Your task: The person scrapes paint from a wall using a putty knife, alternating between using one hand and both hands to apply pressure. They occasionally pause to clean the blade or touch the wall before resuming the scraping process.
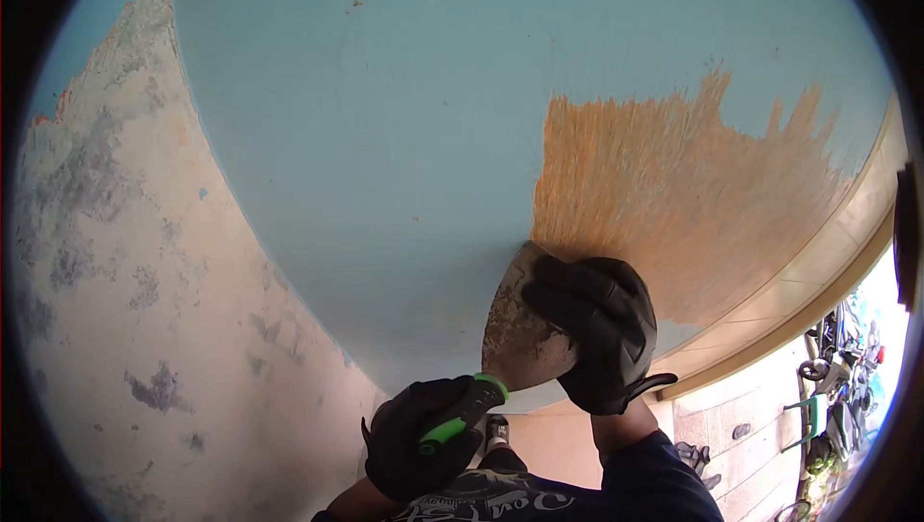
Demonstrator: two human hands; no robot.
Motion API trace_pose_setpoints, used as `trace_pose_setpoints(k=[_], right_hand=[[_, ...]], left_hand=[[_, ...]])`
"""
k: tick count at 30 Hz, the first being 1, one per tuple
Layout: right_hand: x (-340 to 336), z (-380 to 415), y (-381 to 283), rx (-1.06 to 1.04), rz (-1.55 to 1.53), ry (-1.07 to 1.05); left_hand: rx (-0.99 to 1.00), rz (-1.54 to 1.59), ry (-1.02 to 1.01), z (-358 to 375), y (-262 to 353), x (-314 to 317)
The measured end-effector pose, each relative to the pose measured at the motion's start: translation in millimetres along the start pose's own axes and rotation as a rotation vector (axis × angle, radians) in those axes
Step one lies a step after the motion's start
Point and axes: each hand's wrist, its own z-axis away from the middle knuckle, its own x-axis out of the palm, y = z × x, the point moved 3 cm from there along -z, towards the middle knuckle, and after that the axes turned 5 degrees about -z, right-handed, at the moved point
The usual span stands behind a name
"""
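A broad scraper (520,334) with a stained metal blade and a black-and-green handle is in both my gloved hands. My left hand (419,440), in a black glove, is closed round the handle. Higher up, my right hand (606,325), also gloved in black, grips the blade's right side, its fingers lying over the face. The blade's upper edge meets the blue painted wall (375,166) at the lower left corner of a bare orange-brown patch (654,176). That patch has ragged, streaky upper edges.
A whitish, grey-blotched wall (144,262) adjoins on the left. Along the right runs a pale tiled ledge (780,291). Beyond it, at lower right, are paving (741,407), parked motorcycles (847,397) and a green stool (816,418). My shoe (497,428) shows below the scraper.
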Motion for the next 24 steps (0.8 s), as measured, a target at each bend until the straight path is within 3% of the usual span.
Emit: trace_pose_setpoints(k=[3, 10, 12, 16, 20, 24], right_hand=[[4.8, 13.8, 3.7, 0.042, 0.015, 0.002], [0.4, 9.1, 2.2, 0.046, -0.020, 0.005], [1.7, 13.3, 2.3, 0.082, -0.025, -0.018], [1.4, 1.6, -1.4, 0.075, -0.030, 0.043], [5.7, 8.5, 1.5, 0.104, -0.019, 0.028], [3.1, 3.8, -5.0, 0.110, -0.025, 0.048]], left_hand=[[0.049, -0.130, -0.022, -2.4, -0.4, 0.7], [0.002, 0.039, -0.007, -5.3, -6.1, -3.2], [0.065, -0.112, -0.120, -5.2, -5.1, -2.4], [0.025, 0.015, 0.027, -9.0, 1.5, -5.9], [0.033, -0.071, -0.123, -12.2, 1.2, -7.6], [-0.028, 0.092, 0.003, -9.1, -1.4, -10.0]])
